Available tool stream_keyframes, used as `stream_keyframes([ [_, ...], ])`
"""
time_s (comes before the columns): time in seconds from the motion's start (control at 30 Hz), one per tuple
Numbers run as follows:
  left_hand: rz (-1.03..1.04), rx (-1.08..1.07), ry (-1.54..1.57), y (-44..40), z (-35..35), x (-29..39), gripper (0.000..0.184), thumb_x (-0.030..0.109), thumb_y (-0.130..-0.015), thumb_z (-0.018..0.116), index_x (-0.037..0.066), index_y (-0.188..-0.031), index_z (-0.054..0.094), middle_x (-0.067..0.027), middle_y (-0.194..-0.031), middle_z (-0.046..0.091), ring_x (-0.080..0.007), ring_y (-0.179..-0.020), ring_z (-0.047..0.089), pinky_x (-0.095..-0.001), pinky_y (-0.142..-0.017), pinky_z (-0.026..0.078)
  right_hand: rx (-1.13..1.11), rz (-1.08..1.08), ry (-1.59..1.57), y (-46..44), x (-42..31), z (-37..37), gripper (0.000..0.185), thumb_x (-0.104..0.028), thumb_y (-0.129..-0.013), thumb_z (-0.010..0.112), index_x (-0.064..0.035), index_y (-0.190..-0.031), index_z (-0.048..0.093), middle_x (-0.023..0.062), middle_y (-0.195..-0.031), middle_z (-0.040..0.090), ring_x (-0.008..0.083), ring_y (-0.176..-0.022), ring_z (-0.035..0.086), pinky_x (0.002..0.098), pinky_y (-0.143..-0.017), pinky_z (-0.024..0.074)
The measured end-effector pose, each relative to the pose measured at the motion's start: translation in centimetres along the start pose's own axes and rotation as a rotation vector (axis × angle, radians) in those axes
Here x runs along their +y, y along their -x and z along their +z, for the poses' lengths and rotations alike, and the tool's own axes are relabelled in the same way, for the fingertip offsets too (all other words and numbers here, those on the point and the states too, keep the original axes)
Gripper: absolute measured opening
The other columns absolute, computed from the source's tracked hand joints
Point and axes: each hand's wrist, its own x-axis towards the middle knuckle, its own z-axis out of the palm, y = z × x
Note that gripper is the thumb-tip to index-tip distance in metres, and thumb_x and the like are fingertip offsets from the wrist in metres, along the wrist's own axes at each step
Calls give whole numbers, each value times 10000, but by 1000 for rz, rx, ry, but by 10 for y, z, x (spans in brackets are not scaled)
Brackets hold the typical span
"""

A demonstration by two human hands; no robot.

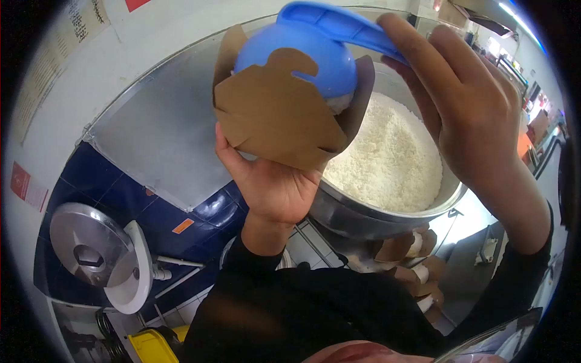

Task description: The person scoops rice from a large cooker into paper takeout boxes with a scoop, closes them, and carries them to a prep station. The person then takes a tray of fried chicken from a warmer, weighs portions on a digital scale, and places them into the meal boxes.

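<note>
At the left side of the steel pot [348,212], our left fingers [226,151] cradle the carton [272,115] from below; our right fingers [417,48] grip the blue scoop [266,45], overturned in its mouth. We should keep the base level, sparing the flaps.

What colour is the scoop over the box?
The scoop is plain blue, seen best in the head view.

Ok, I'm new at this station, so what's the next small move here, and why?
Probably ease the blue scoop up with the right hand, while the left hand steadies the cardboard box: the scoop sits upside down in the open box, with white grain under its rim.
</note>
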Motion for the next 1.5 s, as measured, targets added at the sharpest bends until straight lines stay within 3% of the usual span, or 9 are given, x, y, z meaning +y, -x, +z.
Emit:
stream_keyframes([
  [0.07,21,-11,26,1,2,1,741,673,-849,369,200,-1416,316,-32,-1429,372,-237,-1308,380,-456,-1048,367,35,25,7,-3,-5,-4,430,-167,-774,706,-122,-1189,604,39,-744,560,134,-565,561,284,-473,441],
  [0.17,80,-31,6,2,4,2,824,632,-846,438,182,-1467,137,-188,-1494,166,-488,-1347,150,-545,-1121,196,73,71,-14,0,-1,-2,448,-143,-775,707,-104,-1207,594,39,-755,598,130,-586,587,263,-472,456],
  [0.37,-22,-7,82,9,-8,5,806,562,-841,506,189,-1467,161,-130,-1506,191,-474,-1359,126,-557,-1126,166,-26,190,-407,5,16,-32,350,-181,-876,608,-63,-1203,562,98,-881,637,145,-762,609,323,-625,483],
  [0.53,-124,-109,226,21,1,-6,861,404,-814,602,116,-1469,123,-212,-1508,94,-477,-1366,65,-557,-1131,154,-145,1173,-1054,38,-13,-35,365,-372,-844,648,-21,-947,653,-24,-560,454,56,-433,387,220,-400,301],
  [0.7,-160,-187,256,67,25,-53,885,428,-803,579,95,-1470,101,-194,-1516,84,-476,-1366,58,-584,-1131,89,84,1429,-1480,98,-64,-60,642,-467,-688,750,91,-942,558,74,-724,524,113,-520,486,254,-441,373],
  [0.83,-390,-224,288,126,-12,-111,817,541,-829,464,127,-1463,157,-144,-1506,169,-399,-1362,171,-596,-1100,154,18,1770,-1725,159,-107,-140,588,-262,-734,703,-9,-1198,444,39,-857,463,119,-813,499,267,-662,428],
  [1.13,-1405,-150,-254,345,-53,-246,604,556,-963,241,144,-1404,260,-91,-1381,382,-267,-1267,391,-508,-1008,390,842,2419,-872,328,-274,-294,520,-56,-731,475,2,-1245,426,126,-1063,562,189,-884,599,324,-759,514],
  [1.37,-1469,76,-178,368,-53,-344,575,439,-951,429,16,-1336,363,-146,-1221,488,-249,-1200,467,-377,-1051,347,807,2131,230,493,-289,-272,569,22,-714,495,-4,-1265,354,146,-1157,470,254,-1019,513,376,-898,448],
  [1.5,-1536,268,-295,395,-121,-285,479,304,-927,479,50,-1326,405,-134,-1221,500,-233,-1183,485,-368,-1047,349,948,2177,133,571,-307,-258,480,-45,-801,562,-11,-1228,344,140,-1167,462,242,-1023,510,355,-862,466],
])
